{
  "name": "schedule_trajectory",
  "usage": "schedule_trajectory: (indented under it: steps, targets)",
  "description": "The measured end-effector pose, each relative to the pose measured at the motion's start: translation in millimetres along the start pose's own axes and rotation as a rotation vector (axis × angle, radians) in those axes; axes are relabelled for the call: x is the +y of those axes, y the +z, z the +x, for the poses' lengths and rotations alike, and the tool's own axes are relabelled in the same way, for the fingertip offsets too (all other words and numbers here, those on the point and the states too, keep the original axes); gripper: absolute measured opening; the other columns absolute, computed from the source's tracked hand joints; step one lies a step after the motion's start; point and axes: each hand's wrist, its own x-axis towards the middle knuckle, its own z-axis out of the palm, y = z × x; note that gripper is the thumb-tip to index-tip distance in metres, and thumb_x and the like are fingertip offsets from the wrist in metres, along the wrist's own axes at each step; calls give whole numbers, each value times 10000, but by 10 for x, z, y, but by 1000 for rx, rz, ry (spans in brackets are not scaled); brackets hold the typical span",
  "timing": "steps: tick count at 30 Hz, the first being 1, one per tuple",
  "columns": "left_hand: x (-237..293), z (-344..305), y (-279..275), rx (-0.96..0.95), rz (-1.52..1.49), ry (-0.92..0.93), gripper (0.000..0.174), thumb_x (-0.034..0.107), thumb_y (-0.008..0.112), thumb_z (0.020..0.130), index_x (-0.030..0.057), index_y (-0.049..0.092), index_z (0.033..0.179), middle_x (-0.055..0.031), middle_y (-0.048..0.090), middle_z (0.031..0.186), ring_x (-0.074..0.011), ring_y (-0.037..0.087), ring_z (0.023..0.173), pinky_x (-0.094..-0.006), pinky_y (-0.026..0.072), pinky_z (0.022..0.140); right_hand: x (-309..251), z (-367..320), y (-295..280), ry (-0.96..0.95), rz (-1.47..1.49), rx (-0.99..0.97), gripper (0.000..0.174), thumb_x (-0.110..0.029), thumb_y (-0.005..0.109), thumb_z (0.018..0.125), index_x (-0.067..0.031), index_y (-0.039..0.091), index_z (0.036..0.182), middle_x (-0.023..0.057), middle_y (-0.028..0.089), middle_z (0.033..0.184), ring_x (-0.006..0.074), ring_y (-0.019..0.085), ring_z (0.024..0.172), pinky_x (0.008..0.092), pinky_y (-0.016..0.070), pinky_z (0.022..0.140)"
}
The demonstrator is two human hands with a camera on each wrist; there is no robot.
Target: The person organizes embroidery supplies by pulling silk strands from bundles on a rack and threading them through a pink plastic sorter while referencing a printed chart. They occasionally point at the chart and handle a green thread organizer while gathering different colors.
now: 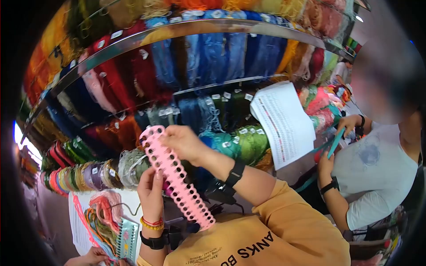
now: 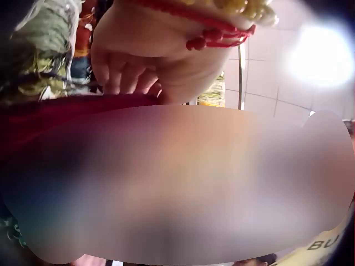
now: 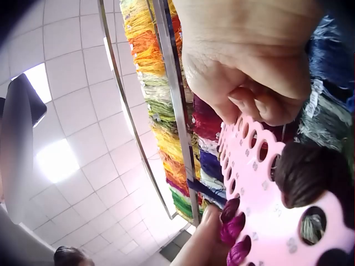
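Note:
A long pink board point(image 1: 179, 181) with rows of round holes slants down across the head view. My left hand point(image 1: 151, 193) grips its left edge, thumb on the face. At the upper end, my right hand point(image 1: 184, 144) pinches the opposite edge. The right wrist view shows the curled fingers of my right hand point(image 3: 249, 66) at the scalloped edge of the pink board point(image 3: 266, 194). Magenta thread point(image 3: 233, 227) loops through holes beside my left thumb, and a dark brown bundle point(image 3: 305, 174) lies over the board. In the left wrist view my left hand point(image 2: 161, 61) has bent fingers; what they hold is hidden by blur.
Coloured thread skeins point(image 1: 213, 53) hang in rows on metal rails point(image 1: 195, 27). A printed sheet point(image 1: 284, 124) hangs at the right, near another person point(image 1: 372, 159) holding a teal strip point(image 1: 337, 142). At lower left, someone's hand point(image 1: 93, 256) is by loose threads point(image 1: 104, 213) and a teal holed card point(image 1: 128, 239).

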Motion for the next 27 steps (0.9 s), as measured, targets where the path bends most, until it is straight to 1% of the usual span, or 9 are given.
schedule_trajectory:
  steps: [5, 7, 8, 9, 11, 13, 15, 18, 27]
  targets:
    - [-147, -48, 261, 68, -20, 20, 169, 134, 515, 905, 39, 525, 765, 66, 474, 676, -17, 380, 608, -155, 316, 555, -542, -385, -491, 61, -194, 42, 215, -227, 593, 860, -35, 565, 952, 32, 595, 734, 81, 533, 527, 203, 398, 446]
    - [-217, -42, 259, 144, -113, 16, 160, 130, 513, 903, 42, 533, 770, 65, 488, 682, -15, 400, 610, -153, 325, 551, -712, -480, -1164, -150, -858, 340, 335, -256, 639, 809, -22, 568, 1038, 54, 623, 810, 132, 606, 699, 271, 486, 621]
    - [-138, -39, 261, 185, -168, 23, 151, 125, 505, 900, 50, 544, 775, 56, 505, 691, -14, 426, 615, -165, 341, 543, -863, -602, -1467, -147, -821, 549, 441, -286, 683, 732, -16, 568, 1061, 133, 635, 872, 264, 623, 828, 332, 490, 722]
    - [-68, -28, 202, 191, -199, -16, 145, 143, 495, 901, 58, 555, 800, 41, 520, 695, -30, 469, 621, -182, 374, 542, -858, -675, -2023, -243, -1176, 750, 447, -286, 671, 742, -24, 560, 1086, 177, 592, 1037, 304, 578, 958, 367, 459, 819]
    - [58, -15, 176, 302, -219, 14, 155, 175, 479, 906, 65, 557, 830, 27, 533, 708, -48, 500, 625, -197, 404, 549, -1012, -973, -2753, -46, -1541, 1072, 489, -289, 650, 758, -13, 522, 1140, 220, 539, 1121, 338, 515, 1060, 422, 409, 902]
    - [148, -44, 88, 295, -299, -37, 192, 216, 479, 904, 51, 574, 879, 0, 574, 768, -73, 551, 674, -212, 454, 601, -1110, -1234, -3174, 259, -1473, 1158, 623, -344, 622, 762, -22, 422, 1257, 207, 427, 1291, 334, 417, 1193, 500, 344, 954]
    - [165, -66, 37, 155, -552, -100, 246, 212, 484, 900, 17, 582, 1015, -61, 621, 953, -147, 602, 838, -267, 484, 745, -928, -1334, -3720, 348, -1425, 1140, 662, -340, 596, 761, 51, 392, 1254, 285, 537, 1119, 385, 524, 1059, 415, 405, 909]
    - [210, -144, 263, 276, -556, -106, 268, 209, 487, 902, 13, 570, 1066, -62, 622, 1002, -154, 600, 884, -276, 478, 786, -944, -1400, -3756, 421, -1263, 1008, 639, -382, 591, 756, 76, 476, 1187, 298, 553, 1089, 391, 537, 1049, 395, 407, 915]
    - [-67, -303, 423, 253, -434, -72, 247, 208, 494, 898, 22, 577, 1039, -53, 619, 1018, -140, 593, 890, -276, 466, 801, -911, -1358, -3585, 475, -1146, 808, 472, -391, 625, 742, 6, 620, 997, 206, 624, 992, 319, 606, 921, 389, 446, 830]
